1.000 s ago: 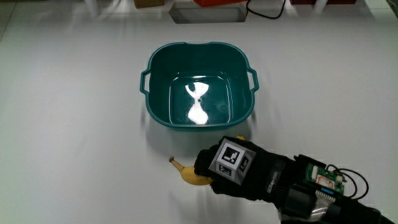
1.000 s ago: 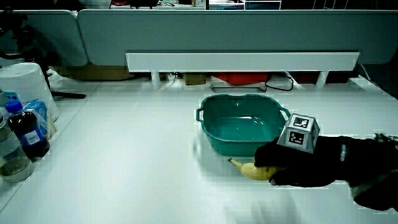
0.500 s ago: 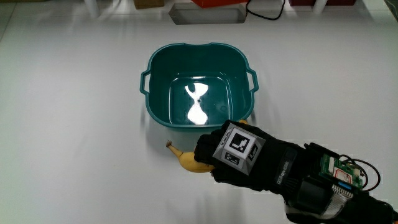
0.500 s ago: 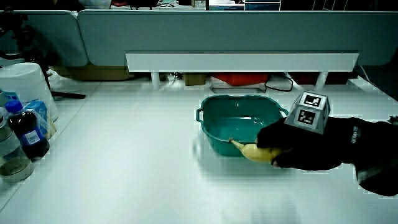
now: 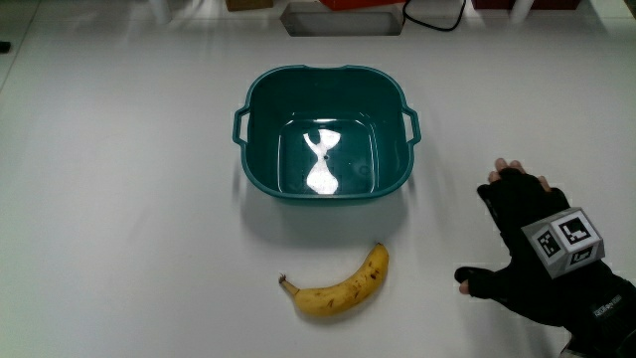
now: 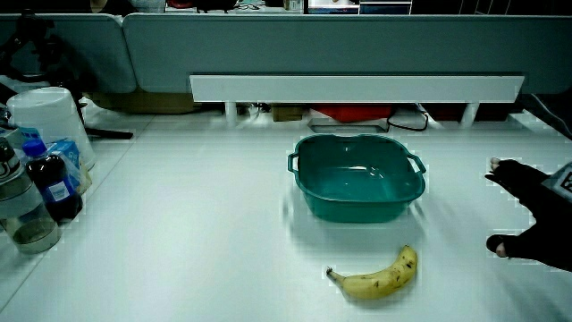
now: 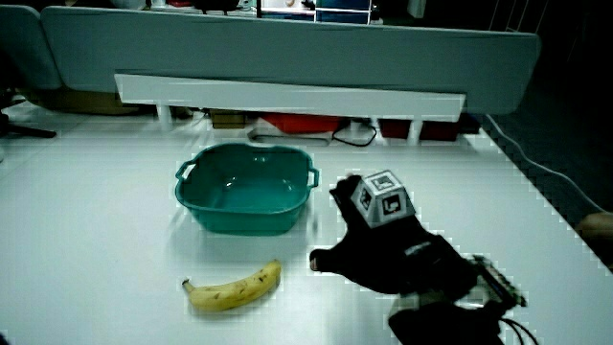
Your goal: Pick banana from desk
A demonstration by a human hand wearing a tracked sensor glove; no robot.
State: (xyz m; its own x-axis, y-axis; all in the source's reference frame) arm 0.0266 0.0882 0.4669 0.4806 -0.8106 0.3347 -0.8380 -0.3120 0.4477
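Observation:
A yellow banana (image 5: 338, 288) with brown specks lies flat on the white table, nearer to the person than the teal basin (image 5: 328, 71). Both side views show the banana (image 6: 375, 277) (image 7: 233, 287) apart from the basin (image 6: 357, 206) (image 7: 244, 218). The black-gloved hand (image 5: 527, 259) rests low over the table beside the banana, a clear gap between them. Its fingers are spread and hold nothing. The patterned cube (image 7: 381, 201) sits on its back. In a side view the hand (image 6: 536, 219) shows only partly at the table's edge.
The basin holds nothing but a glare spot. Dark bottles (image 6: 54, 183) and a white container (image 6: 45, 121) stand at one table edge. A low white partition (image 6: 357, 88) runs along the table, with a black cable (image 5: 432, 20) near it.
The hand, earlier shut on the banana beside the basin, has let go and moved away sideways. The banana now lies free on the table, nearer to the person.

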